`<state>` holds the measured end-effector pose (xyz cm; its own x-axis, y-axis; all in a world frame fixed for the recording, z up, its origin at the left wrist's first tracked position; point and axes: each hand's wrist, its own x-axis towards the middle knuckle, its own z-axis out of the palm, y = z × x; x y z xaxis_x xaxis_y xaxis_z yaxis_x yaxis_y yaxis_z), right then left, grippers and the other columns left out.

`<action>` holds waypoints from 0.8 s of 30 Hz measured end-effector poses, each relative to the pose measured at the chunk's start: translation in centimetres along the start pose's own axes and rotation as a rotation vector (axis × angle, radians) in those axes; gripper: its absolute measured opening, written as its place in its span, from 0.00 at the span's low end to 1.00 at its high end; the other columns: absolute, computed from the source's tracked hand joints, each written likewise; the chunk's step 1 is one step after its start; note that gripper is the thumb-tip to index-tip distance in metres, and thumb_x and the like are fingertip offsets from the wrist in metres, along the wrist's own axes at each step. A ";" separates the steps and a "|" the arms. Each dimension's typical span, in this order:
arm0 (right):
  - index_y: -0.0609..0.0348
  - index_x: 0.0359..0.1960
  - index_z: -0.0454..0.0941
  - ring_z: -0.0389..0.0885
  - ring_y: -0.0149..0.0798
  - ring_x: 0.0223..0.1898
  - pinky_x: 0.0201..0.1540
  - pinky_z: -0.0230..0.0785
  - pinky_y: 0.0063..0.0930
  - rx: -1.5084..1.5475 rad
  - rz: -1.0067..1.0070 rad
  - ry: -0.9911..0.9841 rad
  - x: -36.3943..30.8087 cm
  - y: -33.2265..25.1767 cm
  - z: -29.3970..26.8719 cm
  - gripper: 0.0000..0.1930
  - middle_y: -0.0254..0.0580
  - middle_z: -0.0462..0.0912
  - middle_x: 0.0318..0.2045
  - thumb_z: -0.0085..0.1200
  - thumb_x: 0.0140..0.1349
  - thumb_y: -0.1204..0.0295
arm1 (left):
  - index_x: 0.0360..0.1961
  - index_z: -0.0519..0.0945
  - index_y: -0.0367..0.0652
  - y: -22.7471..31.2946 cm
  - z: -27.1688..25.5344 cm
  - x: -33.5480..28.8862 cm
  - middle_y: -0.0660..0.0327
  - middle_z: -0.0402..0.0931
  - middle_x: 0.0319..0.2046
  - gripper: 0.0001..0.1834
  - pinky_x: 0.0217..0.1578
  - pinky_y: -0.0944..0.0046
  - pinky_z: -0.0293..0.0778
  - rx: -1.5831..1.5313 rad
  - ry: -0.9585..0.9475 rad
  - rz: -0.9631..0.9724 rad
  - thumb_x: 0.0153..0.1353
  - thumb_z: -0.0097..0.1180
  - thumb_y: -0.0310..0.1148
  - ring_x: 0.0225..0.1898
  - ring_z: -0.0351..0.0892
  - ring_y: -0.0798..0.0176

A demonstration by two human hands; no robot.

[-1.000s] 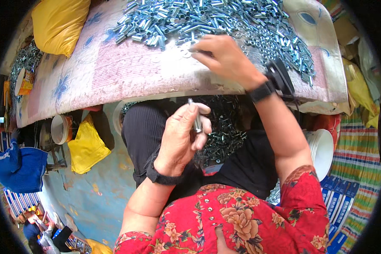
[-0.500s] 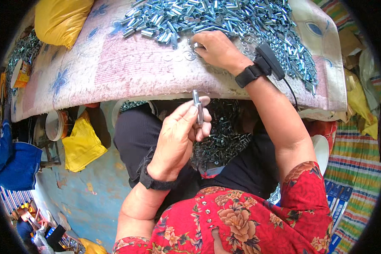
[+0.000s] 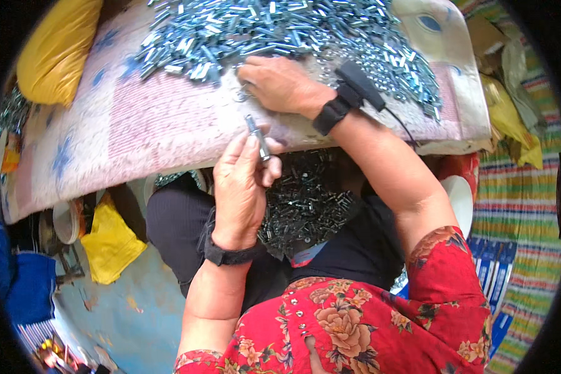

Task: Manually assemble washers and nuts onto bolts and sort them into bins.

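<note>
My left hand is closed, pinching a silvery expansion bolt between thumb and fingers just in front of the table edge. Its threaded end points up and away from me. Farther up, my right hand rests on the tabletop with curled fingers, by a few flat washers. Whatever its fingertips pinch is hidden. Beyond it spreads a large heap of shiny metal sleeves, with smaller nuts and washers to the right.
A pale patterned cloth covers the table. A yellow bag lies at its left end. Below the edge, between my knees, is a pile of darker bolts. A white tub stands at my right, and a yellow cloth hangs left.
The whole view has shifted, with the table moving left and tilting. My left hand still holds the bolt, now closer to the table. My right hand stays by the washers, its fingers slightly moved.
</note>
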<state>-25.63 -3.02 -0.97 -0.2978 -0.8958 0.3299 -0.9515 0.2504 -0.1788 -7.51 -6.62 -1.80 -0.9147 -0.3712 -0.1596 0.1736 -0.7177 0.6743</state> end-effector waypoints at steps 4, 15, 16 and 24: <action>0.59 0.28 0.72 0.76 0.50 0.30 0.31 0.69 0.40 -0.003 -0.032 0.049 -0.7 0.1 0.1 0.04 0.46 0.74 0.28 0.49 0.53 0.73 | 0.48 0.71 0.35 -0.1 -0.2 0.0 0.60 0.76 0.29 0.15 0.19 0.78 0.61 0.026 0.006 -0.028 0.64 0.45 0.32 0.21 0.70 0.73; 0.59 0.27 0.78 0.75 0.46 0.26 0.28 0.68 0.33 0.088 -0.030 0.123 -4.3 1.6 -2.2 0.03 0.44 0.74 0.24 0.54 0.49 0.75 | 0.48 0.70 0.33 0.1 -0.4 -0.6 0.61 0.76 0.29 0.16 0.20 0.77 0.60 0.095 0.008 0.022 0.64 0.44 0.33 0.22 0.70 0.73; 0.59 0.27 0.78 0.75 0.46 0.26 0.28 0.68 0.33 0.089 -0.035 0.118 -4.4 1.5 -2.2 0.03 0.44 0.74 0.24 0.54 0.49 0.75 | 0.48 0.70 0.33 0.0 -0.4 -0.6 0.61 0.76 0.29 0.16 0.20 0.77 0.60 0.092 0.013 0.025 0.64 0.44 0.33 0.22 0.70 0.73; 0.58 0.29 0.79 0.76 0.46 0.29 0.31 0.68 0.32 0.001 0.036 0.087 -2.2 0.3 -0.3 0.05 0.44 0.76 0.27 0.54 0.51 0.74 | 0.47 0.72 0.34 -0.7 -0.6 -0.4 0.62 0.76 0.28 0.14 0.20 0.79 0.61 0.094 0.007 0.034 0.64 0.46 0.32 0.22 0.70 0.76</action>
<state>-25.27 -0.91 -1.43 -0.3377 -0.8510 0.4022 -0.9399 0.2817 -0.1930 -7.09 -6.31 -2.64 -0.9063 -0.3988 -0.1398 0.1696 -0.6463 0.7440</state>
